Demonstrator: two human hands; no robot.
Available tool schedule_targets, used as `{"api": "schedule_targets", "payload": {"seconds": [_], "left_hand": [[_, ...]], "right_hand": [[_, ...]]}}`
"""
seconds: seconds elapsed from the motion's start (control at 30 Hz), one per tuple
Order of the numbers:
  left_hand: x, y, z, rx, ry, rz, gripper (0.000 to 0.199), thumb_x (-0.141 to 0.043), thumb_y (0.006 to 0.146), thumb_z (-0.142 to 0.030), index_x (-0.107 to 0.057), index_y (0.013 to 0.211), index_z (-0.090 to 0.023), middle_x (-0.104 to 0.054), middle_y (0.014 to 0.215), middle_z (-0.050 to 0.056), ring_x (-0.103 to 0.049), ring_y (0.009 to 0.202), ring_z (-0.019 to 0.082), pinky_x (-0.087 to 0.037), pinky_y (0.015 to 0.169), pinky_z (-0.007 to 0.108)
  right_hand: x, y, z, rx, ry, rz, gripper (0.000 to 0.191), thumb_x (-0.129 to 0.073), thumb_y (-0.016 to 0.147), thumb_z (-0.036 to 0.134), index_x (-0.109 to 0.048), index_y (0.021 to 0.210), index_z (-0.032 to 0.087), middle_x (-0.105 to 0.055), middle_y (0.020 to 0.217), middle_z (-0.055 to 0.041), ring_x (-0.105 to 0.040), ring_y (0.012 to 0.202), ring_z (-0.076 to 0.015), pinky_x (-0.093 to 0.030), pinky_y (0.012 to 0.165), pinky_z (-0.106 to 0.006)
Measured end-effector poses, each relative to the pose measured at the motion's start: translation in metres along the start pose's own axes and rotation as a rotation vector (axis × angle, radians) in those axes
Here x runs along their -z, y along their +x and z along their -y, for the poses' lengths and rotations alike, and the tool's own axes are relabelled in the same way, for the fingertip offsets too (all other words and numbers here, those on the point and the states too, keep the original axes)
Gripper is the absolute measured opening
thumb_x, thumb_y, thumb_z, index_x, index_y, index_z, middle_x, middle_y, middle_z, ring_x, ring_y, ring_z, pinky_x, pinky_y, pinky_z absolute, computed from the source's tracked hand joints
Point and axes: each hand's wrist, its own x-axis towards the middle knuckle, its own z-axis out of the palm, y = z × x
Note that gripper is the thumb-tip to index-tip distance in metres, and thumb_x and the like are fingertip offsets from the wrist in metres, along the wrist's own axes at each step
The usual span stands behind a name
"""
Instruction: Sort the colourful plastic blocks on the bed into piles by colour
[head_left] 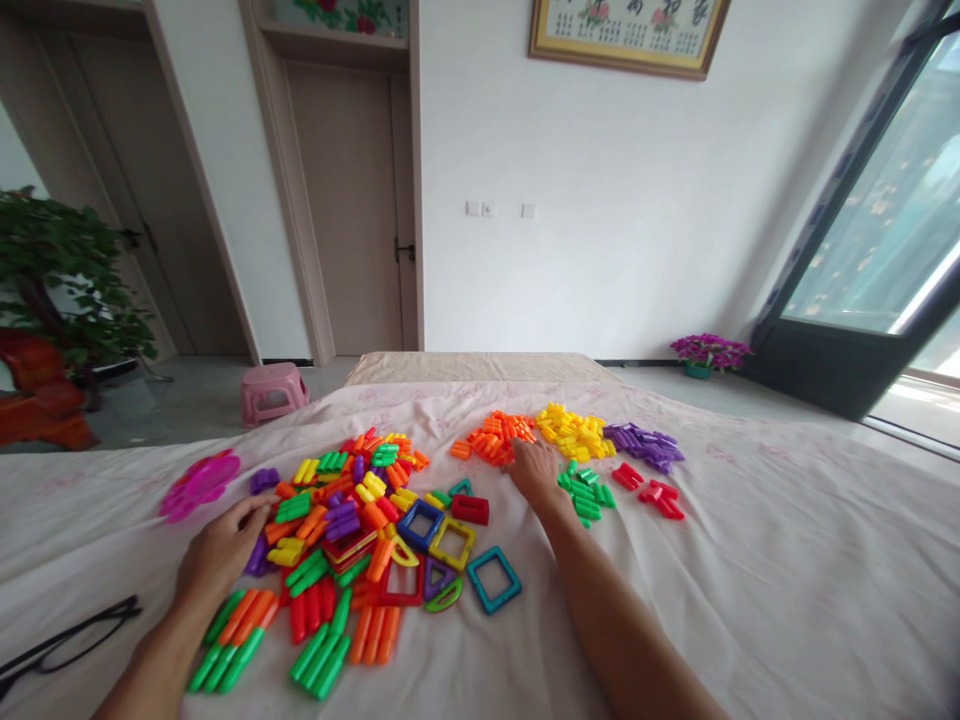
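Glasses point(112, 609): lay at the lower left, apart from the blocks.
Pink plastic piece point(199, 487): lay at the middle left, just beyond the left hand.
Left hand point(217, 550): reached to the left edge of the mixed heap, thumb and forefinger drawn narrow; whether they held a block, I could not tell.
Mixed heap point(343, 520): spread left of centre, its colours jumbled and overlapping. A light pinch on one top block, lifted straight up, would have disturbed its neighbours least.
Teal square frame point(495, 606): lay flat at the lower centre, just beside the heap.
Orange pile point(491, 440): sat right of centre, single-coloured. Low, gentle placing suited it, since a drop could have scattered loose blocks.
Right hand point(536, 470): was over the near edge of the orange pile, fingers bent down; its grip was hidden.
Yellow pile point(574, 432): sat just beyond the right hand, close to the orange, so a careful release mattered.
Green pile point(585, 492): lay beside the right wrist, easily brushed by the forearm.
Wall picture point(630, 62): showed cropped Chinese characters at the upper right; the smaller writing was unreadable.
Purple pile point(645, 445): touched or nearly touched the yellow.
Red blocks point(660, 498): lay nearer, loosely grouped; no brand was legible.
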Motion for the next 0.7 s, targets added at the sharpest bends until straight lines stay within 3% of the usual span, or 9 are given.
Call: {"api": "schedule_targets", "payload": {"seconds": [0.1,0.23,0.33,0.47,0.7], "left_hand": [[0.001,-0.001,-0.003,-0.007,-0.002,-0.010,0.044,-0.047,0.090,-0.050,-0.074,0.115,-0.028,-0.078,0.105,0.005,-0.070,0.092,0.026,-0.050,0.077,0.031],[0.000,0.000,-0.003,-0.011,-0.002,-0.032,0.043,-0.048,0.088,-0.051,-0.075,0.113,-0.028,-0.078,0.104,0.006,-0.070,0.090,0.026,-0.051,0.075,0.031],[-0.001,0.001,-0.001,-0.016,-0.007,-0.033,0.044,-0.048,0.089,-0.052,-0.075,0.113,-0.027,-0.078,0.105,0.006,-0.070,0.093,0.026,-0.051,0.078,0.031],[-0.002,0.002,0.001,-0.001,-0.008,-0.011,0.046,-0.045,0.090,-0.053,-0.073,0.116,-0.028,-0.077,0.111,0.007,-0.070,0.098,0.027,-0.050,0.081,0.032],[-0.001,0.001,-0.002,0.008,-0.012,-0.010,0.047,-0.046,0.090,-0.054,-0.074,0.116,-0.028,-0.077,0.115,0.006,-0.070,0.100,0.027,-0.050,0.080,0.032]], "right_hand": [[-0.007,0.001,-0.001,-0.042,0.042,-0.032,0.043,-0.063,0.091,0.033,-0.060,0.132,0.020,-0.071,0.120,-0.0134,-0.057,0.122,-0.0289,-0.036,0.097,-0.037],[-0.006,-0.001,0.002,-0.033,0.055,-0.094,0.046,-0.067,0.089,0.034,-0.060,0.133,0.022,-0.067,0.127,-0.0123,-0.056,0.123,-0.0286,-0.037,0.099,-0.036],[0.003,-0.007,0.013,0.089,0.146,-0.130,0.037,-0.065,0.091,0.034,-0.066,0.126,0.023,-0.068,0.124,-0.0105,-0.058,0.119,-0.0265,-0.040,0.097,-0.034],[0.013,-0.019,0.039,0.308,0.368,-0.016,0.028,-0.062,0.093,0.034,-0.072,0.117,0.023,-0.073,0.117,-0.0067,-0.065,0.109,-0.0217,-0.045,0.088,-0.027],[0.009,-0.047,0.085,0.591,0.492,0.019,0.029,-0.059,0.095,0.032,-0.073,0.118,0.022,-0.075,0.116,-0.0065,-0.065,0.111,-0.0213,-0.044,0.097,-0.028]]}}
